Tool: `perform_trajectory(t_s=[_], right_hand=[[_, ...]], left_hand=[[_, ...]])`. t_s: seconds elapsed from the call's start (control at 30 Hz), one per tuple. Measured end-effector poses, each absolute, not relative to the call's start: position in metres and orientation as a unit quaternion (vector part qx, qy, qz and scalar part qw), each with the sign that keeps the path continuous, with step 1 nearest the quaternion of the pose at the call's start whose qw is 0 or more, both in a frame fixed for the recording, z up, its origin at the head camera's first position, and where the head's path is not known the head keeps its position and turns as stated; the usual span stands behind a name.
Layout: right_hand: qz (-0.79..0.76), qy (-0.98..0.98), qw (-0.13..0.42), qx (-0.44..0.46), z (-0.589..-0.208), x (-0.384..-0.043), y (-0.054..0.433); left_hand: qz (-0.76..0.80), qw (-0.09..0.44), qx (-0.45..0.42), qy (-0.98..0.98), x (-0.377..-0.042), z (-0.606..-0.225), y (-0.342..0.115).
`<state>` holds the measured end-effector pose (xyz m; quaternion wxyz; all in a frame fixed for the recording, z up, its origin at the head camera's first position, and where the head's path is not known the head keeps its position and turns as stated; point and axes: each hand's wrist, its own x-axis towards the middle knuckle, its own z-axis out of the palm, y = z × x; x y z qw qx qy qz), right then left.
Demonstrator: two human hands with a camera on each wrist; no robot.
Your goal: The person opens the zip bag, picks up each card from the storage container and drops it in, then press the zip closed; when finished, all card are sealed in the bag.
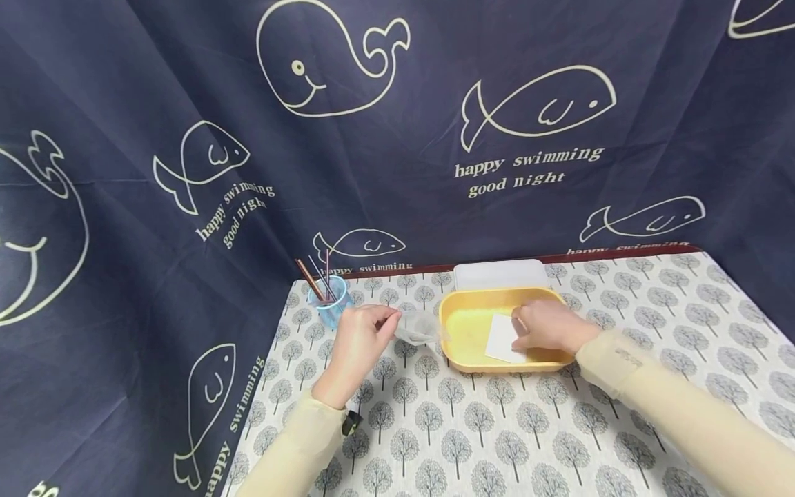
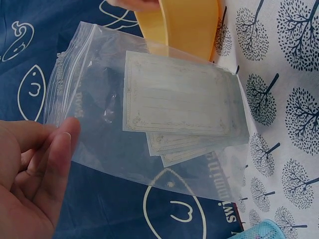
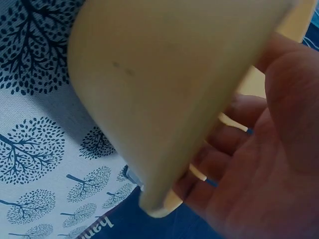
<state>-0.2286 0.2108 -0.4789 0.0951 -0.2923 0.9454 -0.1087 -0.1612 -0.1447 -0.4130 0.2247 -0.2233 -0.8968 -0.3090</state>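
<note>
My left hand pinches the edge of a clear zip bag between thumb and fingers, near its seal strip. Inside the bag are several pale paper cards with printed ornamental borders, fanned over one another. To the right stands a yellow plastic basin. My right hand reaches over its right side and grips a white card in it, thumb and fingers at the card's right part. In the right wrist view, the basin's wall hides those fingertips.
A light blue mesh cup holding several thin sticks stands behind my left hand. Close behind the basin lies a white flat object. The tree-patterned tablecloth reaches back to a dark blue curtain.
</note>
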Motion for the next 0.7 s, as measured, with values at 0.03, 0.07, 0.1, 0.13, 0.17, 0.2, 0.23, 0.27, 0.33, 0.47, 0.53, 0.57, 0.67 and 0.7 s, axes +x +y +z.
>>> perform_trajectory(t_s=[0.03,0.07,0.1,0.13,0.17,0.2,0.23,0.27,0.33,0.47,0.53,0.57,0.67,0.7], right_hand=[[-0.096,0.948,0.09,-0.291,-0.481,-0.228,0.21],[-0.086,0.95,0.084,-0.288,-0.483,-0.228,0.21],[-0.077,0.952,0.077,-0.287,-0.486,-0.228,0.21],[-0.069,0.953,0.072,-0.286,-0.488,-0.228,0.209],[-0.062,0.954,0.067,-0.284,-0.49,-0.228,0.209],[-0.059,0.955,0.064,-0.282,-0.491,-0.228,0.209],[-0.056,0.956,0.061,-0.283,-0.493,-0.228,0.208],[-0.053,0.955,0.058,-0.284,-0.494,-0.229,0.208],[-0.048,0.955,0.051,-0.287,-0.496,-0.229,0.208],[-0.046,0.954,0.039,-0.294,-0.496,-0.227,0.207],[-0.047,0.954,0.037,-0.295,-0.496,-0.227,0.207],[-0.047,0.954,0.037,-0.294,-0.496,-0.227,0.207],[-0.049,0.954,0.038,-0.292,-0.497,-0.228,0.206],[-0.05,0.955,0.038,-0.291,-0.498,-0.228,0.206]], left_hand=[[-0.309,0.224,-0.223,-0.897,-0.161,-0.413,-0.144],[-0.309,0.225,-0.222,-0.897,-0.161,-0.413,-0.144],[-0.31,0.225,-0.222,-0.897,-0.161,-0.412,-0.144],[-0.31,0.226,-0.222,-0.896,-0.162,-0.412,-0.144],[-0.309,0.226,-0.222,-0.897,-0.162,-0.412,-0.144],[-0.308,0.227,-0.222,-0.897,-0.162,-0.412,-0.144],[-0.306,0.227,-0.222,-0.897,-0.162,-0.413,-0.144],[-0.305,0.228,-0.223,-0.898,-0.162,-0.413,-0.145],[-0.305,0.229,-0.224,-0.897,-0.163,-0.413,-0.145],[-0.307,0.23,-0.227,-0.895,-0.163,-0.414,-0.145],[-0.308,0.23,-0.227,-0.895,-0.163,-0.414,-0.145],[-0.306,0.23,-0.227,-0.895,-0.162,-0.414,-0.145],[-0.305,0.233,-0.227,-0.895,-0.162,-0.413,-0.145],[-0.304,0.233,-0.227,-0.895,-0.162,-0.413,-0.144]])
